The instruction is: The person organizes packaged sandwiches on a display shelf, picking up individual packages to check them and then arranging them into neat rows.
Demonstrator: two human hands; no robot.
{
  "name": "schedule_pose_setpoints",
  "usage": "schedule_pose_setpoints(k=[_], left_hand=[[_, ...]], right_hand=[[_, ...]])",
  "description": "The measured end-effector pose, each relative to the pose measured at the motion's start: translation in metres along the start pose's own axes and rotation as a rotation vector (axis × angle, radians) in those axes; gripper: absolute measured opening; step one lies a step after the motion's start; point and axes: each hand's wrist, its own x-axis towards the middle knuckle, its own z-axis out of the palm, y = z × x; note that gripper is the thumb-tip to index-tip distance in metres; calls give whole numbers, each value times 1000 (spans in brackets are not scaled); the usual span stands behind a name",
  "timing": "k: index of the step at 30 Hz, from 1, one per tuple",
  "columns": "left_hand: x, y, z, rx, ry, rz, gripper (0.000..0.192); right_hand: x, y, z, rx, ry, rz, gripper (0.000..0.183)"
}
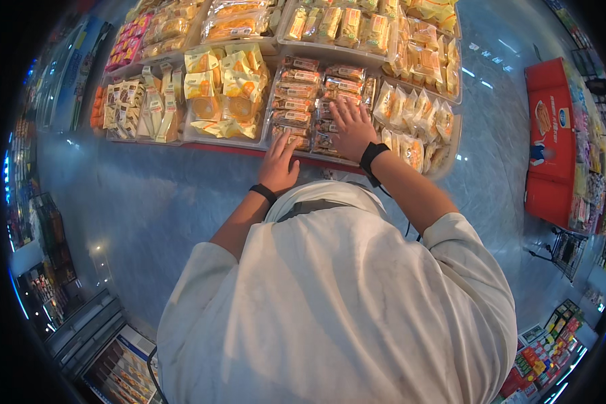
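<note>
A clear plastic bin point(268, 121) at the front of the display holds two stacks of wrapped dark snack bars point(296, 91) with orange labels. My right hand point(353, 126) lies palm down over the right-hand stack of wrapped bars point(344, 85), fingers spread. At the near end of the left stack is my left hand point(279, 166), its fingertips on or just above the front packs. Neither hand grips a pack. Some of the right stack is covered by my right hand.
Pale-yellow bags of round pastries point(223, 86) fill the bin to the left. Clear-wrapped rolls point(414, 113) lie to the right, with more packaged baked goods point(338, 25) behind. A red display stand point(548, 146) and a shopping cart point(568, 252) stand across the floor at right.
</note>
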Motion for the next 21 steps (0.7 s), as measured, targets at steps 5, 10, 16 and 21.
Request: schedule_pose_setpoints(k=[5,10,16,21], left_hand=[[15,2,23,255,-245,-44,79],[9,-4,26,376,-372,-6,85],[2,-3,25,399,-360,33,80],[-7,-7,33,408,-314,10,87]], right_hand=[[-47,-6,-2,255,200,-326,63],[-90,-3,9,637,315,-464,31],[-137,-3,50,709,-2,-354,19],[-160,-10,62,782,-159,-95,21]])
